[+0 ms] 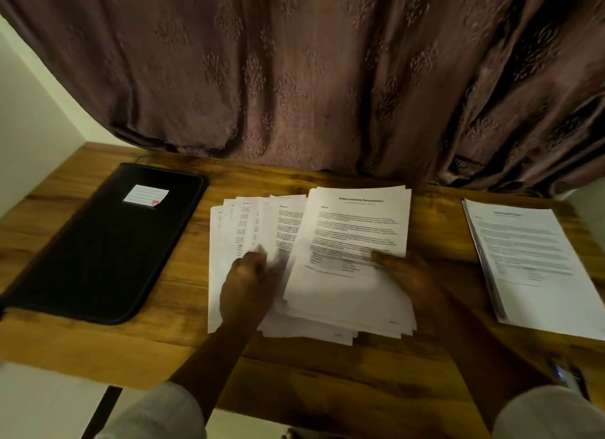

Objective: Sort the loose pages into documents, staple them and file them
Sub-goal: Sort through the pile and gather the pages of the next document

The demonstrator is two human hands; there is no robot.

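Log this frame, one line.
phase: sorting | left hand: on fanned pages | right hand: on top sheet | separate stack: right | black folder: closed

A wooden table (pixel 327 389) with a warm brown grain fills the middle of the view, its near edge running across the bottom. Along its far side hangs a heavy brown curtain (pixel 294 78), embossed with a small leaf-like motif and falling in deep folds, its hem reaching down to the tabletop. At the far left a pale wall (pixel 29 118) meets the table's left edge. Below the near left corner a dark bar (pixel 104 409) slants down against a light floor (pixel 42 402).
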